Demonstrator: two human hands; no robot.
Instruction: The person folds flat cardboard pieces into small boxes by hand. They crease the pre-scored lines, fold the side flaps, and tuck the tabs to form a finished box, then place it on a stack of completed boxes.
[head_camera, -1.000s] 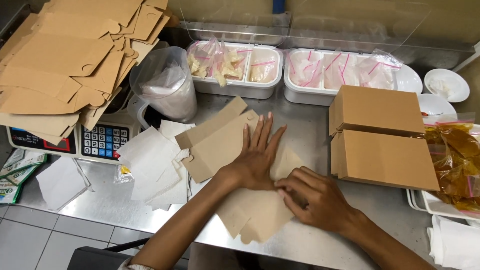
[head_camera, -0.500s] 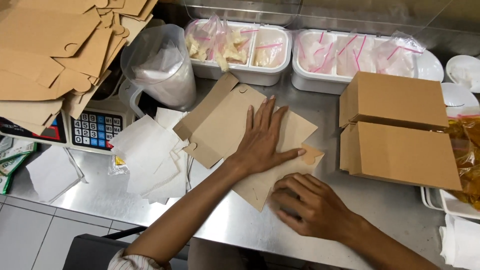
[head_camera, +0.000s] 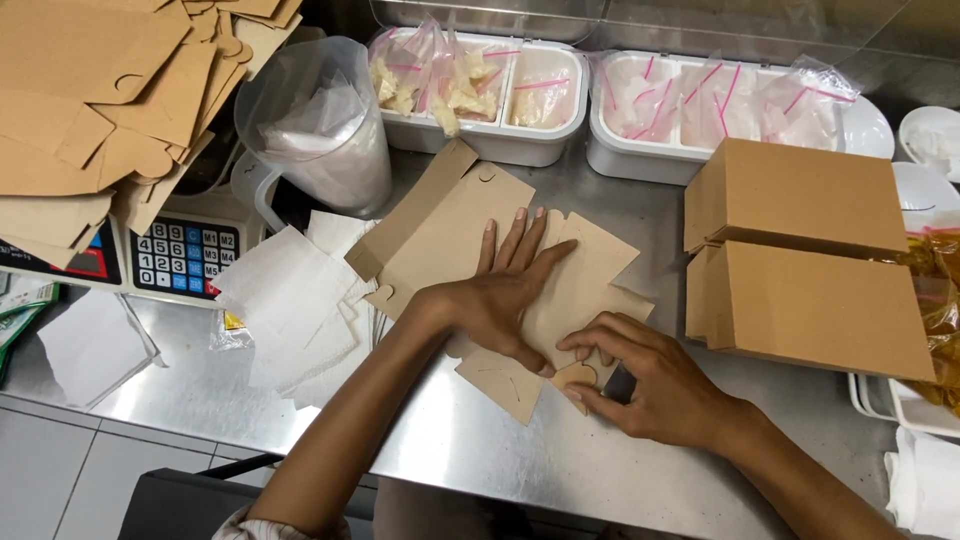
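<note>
A steel counter (head_camera: 470, 460) is seen from above, with two bare hands at work on a flat brown cardboard box blank (head_camera: 470, 235). The blank lies unfolded at the middle of the counter, its long flap pointing to the far left. The left hand (head_camera: 500, 300) is pressed flat on the blank, fingers spread and pointing away, holding it down. The right hand (head_camera: 655, 385) is just beside it on the near right, with thumb and forefinger pinched on a small rounded tab (head_camera: 575, 377) at the blank's near edge.

By the look of it, the folding is at an early stage: the sheet is still flat, no walls are raised, and only the tab is being worked. Two finished closed boxes (head_camera: 805, 250) are stacked to the right, so part of the batch appears done. A pile of unfolded blanks (head_camera: 90, 90) at the far left is still to be made up.

Room is tight. The finished boxes stand near the right hand. White paper sheets (head_camera: 285, 295) lie touching the blank's left edge, with a scale keypad (head_camera: 185, 260) and a plastic jug (head_camera: 320, 130) beyond them. Two white tubs of bagged items (head_camera: 480, 80) close off the far side. Bare steel is left along the near edge, toward the counter's front.
</note>
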